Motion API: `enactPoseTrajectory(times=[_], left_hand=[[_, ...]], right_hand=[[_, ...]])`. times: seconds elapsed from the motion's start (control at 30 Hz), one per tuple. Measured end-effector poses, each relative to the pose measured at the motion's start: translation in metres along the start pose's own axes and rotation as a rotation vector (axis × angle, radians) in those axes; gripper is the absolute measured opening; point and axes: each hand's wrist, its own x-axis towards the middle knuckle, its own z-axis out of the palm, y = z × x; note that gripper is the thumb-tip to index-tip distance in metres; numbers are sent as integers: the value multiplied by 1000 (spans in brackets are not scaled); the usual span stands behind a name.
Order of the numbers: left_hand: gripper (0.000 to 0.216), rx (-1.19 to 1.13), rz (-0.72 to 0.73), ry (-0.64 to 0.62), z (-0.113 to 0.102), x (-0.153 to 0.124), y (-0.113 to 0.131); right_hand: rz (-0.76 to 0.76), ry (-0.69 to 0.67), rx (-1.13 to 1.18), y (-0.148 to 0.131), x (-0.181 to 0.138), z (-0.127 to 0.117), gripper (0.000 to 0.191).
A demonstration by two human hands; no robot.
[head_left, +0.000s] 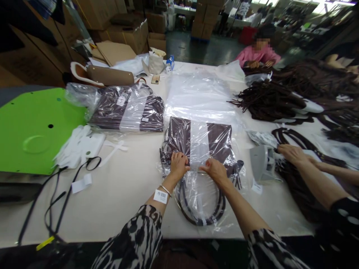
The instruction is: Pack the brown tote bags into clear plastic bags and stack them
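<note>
A dark brown handbag (181, 130) lies flat before me inside a clear plastic bag (238, 157), with a white paper band (199, 140) around its middle. Its looped handles (199, 220) point toward me under the plastic. My left hand (179, 166) grips the near edge with curled fingers, left of the band. On the other side of the band, my right hand (215, 170) is closed, thumb and forefinger pinching the plastic at the same edge. A barcode label (160, 196) sticks to my left wrist.
Another wrapped brown handbag (112, 108) lies back left, near a green board (33, 149). Clear plastic sleeves (199, 89) are stacked behind my work. At right are a tape dispenser (262, 162), a co-worker's hands (293, 154) and heaped brown straps (269, 101).
</note>
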Motion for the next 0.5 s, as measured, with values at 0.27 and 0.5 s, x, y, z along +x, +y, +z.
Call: enactPoseTrajectory(times=[0.27, 0.5], left_hand=[[34, -6, -10, 3, 1, 0, 3], [33, -151, -62, 242, -43, 7, -25]], right_hand=[[-134, 291, 103, -1, 3, 45, 67], [214, 583, 567, 93, 5, 8, 68]])
